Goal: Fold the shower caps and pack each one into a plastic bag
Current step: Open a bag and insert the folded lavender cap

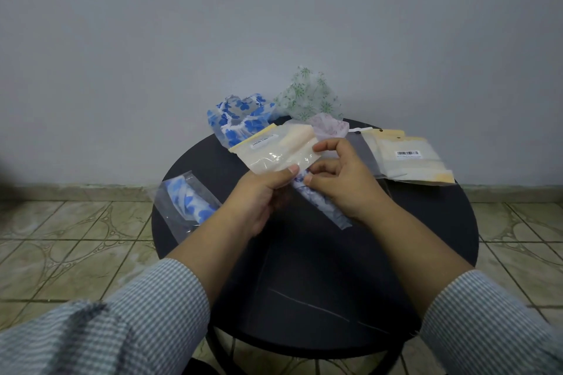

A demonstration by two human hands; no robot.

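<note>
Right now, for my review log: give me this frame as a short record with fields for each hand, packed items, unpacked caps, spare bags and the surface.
left hand: left hand pinches the plastic bag at its lower edge
right hand: right hand grips the folded blue cap at the bag's mouth
packed: bagged blue cap, table's left edge
unpacked: blue floral cap, green floral cap, pink cap, all at the far edge
spare bags: stack of bags, right side
surface: round black table

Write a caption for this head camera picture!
Both hands, left and right, slide a folded shower cap into a plastic bag.
</note>
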